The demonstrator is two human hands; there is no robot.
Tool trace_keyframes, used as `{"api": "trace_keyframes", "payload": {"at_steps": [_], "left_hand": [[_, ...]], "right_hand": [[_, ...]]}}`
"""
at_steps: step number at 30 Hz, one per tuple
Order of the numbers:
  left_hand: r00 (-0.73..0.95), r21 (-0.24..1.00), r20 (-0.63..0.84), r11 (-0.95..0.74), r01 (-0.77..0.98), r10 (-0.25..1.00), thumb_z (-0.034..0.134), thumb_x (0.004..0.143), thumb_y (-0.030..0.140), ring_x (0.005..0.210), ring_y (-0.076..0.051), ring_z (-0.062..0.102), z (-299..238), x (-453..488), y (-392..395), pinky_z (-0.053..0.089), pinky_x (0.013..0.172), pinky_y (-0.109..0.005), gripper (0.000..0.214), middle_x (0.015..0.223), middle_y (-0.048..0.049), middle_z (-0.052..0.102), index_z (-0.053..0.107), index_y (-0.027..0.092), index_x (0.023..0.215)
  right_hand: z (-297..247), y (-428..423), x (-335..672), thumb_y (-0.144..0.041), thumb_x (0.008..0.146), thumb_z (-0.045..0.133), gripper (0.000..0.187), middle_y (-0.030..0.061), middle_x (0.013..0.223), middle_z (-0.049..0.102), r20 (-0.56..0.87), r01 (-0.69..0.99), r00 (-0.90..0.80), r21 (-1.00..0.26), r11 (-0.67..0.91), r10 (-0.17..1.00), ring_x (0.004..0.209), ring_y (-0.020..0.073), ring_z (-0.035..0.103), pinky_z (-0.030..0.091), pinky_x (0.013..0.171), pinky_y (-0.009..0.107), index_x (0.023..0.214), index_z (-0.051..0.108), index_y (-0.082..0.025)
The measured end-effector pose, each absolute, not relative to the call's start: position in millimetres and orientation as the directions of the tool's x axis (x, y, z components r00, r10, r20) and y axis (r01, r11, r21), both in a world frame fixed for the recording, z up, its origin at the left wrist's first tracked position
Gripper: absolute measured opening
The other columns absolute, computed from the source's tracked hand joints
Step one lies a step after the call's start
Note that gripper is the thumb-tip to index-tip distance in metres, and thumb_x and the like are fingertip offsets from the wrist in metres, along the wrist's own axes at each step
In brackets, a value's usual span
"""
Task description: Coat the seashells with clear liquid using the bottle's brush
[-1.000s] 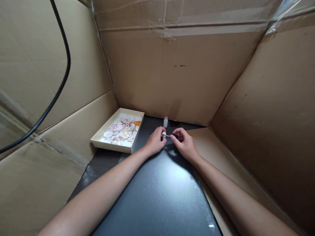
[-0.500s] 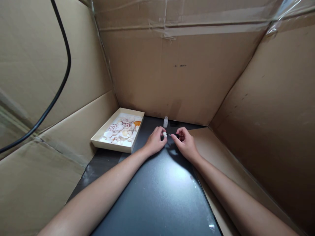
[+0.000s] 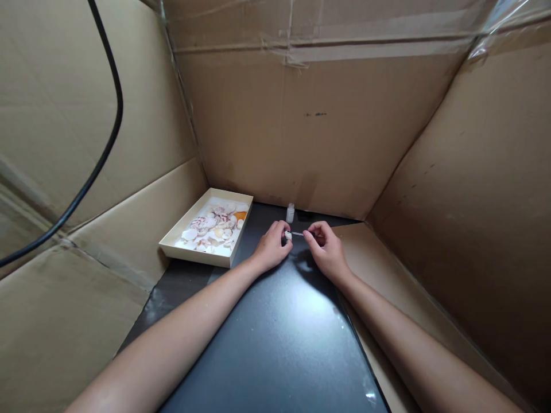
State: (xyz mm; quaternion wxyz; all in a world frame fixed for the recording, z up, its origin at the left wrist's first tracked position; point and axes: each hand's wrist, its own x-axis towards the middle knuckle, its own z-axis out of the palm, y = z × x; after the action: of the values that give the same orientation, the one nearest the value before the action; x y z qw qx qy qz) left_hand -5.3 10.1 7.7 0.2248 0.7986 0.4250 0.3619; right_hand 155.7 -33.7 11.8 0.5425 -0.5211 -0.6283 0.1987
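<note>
My left hand (image 3: 272,248) is closed, pinching a small white shell (image 3: 288,235) between its fingertips above the black table surface (image 3: 275,338). Close to its right, my right hand (image 3: 326,249) is closed around a thin brush (image 3: 298,233) with a dark cap; the brush tip touches the shell. A small clear bottle (image 3: 290,213) stands upright just behind both hands, near the back cardboard wall.
A shallow cream tray (image 3: 196,256) with several white, pink-speckled and orange shells sits at the back left of the table. Cardboard walls (image 3: 301,126) enclose the space on three sides. A black cable (image 3: 112,132) hangs across the upper left.
My right hand has shifted slightly, and the brush's dark cap is now more hidden in its fingers. The shell and my left hand have hardly moved.
</note>
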Motion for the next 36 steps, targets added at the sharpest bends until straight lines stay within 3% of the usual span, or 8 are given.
{"api": "trace_keyframes", "payload": {"at_steps": [7,13,19,24,36], "left_hand": [[0.381,0.676,0.376,-0.531,0.511,0.845,0.051,0.076,0.013,0.073,-0.012,0.047,9.8,-5.3,8.6,0.038,0.066,-0.024,0.018,0.085,0.0005,0.047,0.049,0.020,0.092],[0.388,0.688,0.358,-0.521,0.505,0.849,0.050,0.074,0.010,0.070,-0.012,0.046,10.0,-5.0,7.6,0.037,0.065,-0.024,0.021,0.083,0.0010,0.047,0.050,0.020,0.093],[0.385,0.693,0.367,-0.525,0.493,0.847,0.051,0.076,0.013,0.073,-0.012,0.047,9.4,-5.2,8.0,0.038,0.065,-0.023,0.018,0.084,0.0003,0.049,0.051,0.020,0.093],[0.392,0.688,0.367,-0.530,0.496,0.843,0.052,0.077,0.014,0.071,-0.011,0.046,10.1,-5.3,7.4,0.037,0.064,-0.023,0.017,0.081,0.0012,0.048,0.052,0.019,0.093],[0.392,0.693,0.358,-0.523,0.496,0.847,0.051,0.077,0.015,0.069,-0.011,0.045,9.5,-4.9,7.9,0.035,0.063,-0.023,0.016,0.079,0.0021,0.048,0.051,0.020,0.093]], "right_hand": [[12.3,-34.0,155.0,-0.039,0.080,0.061,0.021,-0.0056,0.063,0.045,0.493,0.490,0.121,-0.785,0.380,0.862,0.054,0.0106,0.041,0.034,0.053,0.024,0.086,0.051,-0.022],[12.1,-34.1,154.8,-0.043,0.083,0.058,0.022,-0.0046,0.066,0.047,0.447,0.429,0.097,-0.825,0.368,0.889,0.053,0.0106,0.043,0.036,0.052,0.024,0.086,0.050,-0.022],[12.2,-33.5,155.5,-0.041,0.080,0.059,0.022,-0.0047,0.064,0.046,0.488,0.507,0.131,-0.781,0.365,0.863,0.054,0.0109,0.043,0.035,0.053,0.024,0.082,0.048,-0.022],[12.1,-33.8,155.2,-0.042,0.081,0.058,0.022,-0.0038,0.069,0.050,0.451,0.426,0.131,-0.830,0.360,0.883,0.053,0.0106,0.045,0.036,0.051,0.024,0.085,0.048,-0.023],[9.5,-31.9,156.8,-0.041,0.081,0.058,0.024,-0.0003,0.084,0.055,0.462,0.446,0.155,-0.822,0.355,0.873,0.052,0.0089,0.048,0.039,0.051,0.024,0.093,0.052,-0.021]]}}
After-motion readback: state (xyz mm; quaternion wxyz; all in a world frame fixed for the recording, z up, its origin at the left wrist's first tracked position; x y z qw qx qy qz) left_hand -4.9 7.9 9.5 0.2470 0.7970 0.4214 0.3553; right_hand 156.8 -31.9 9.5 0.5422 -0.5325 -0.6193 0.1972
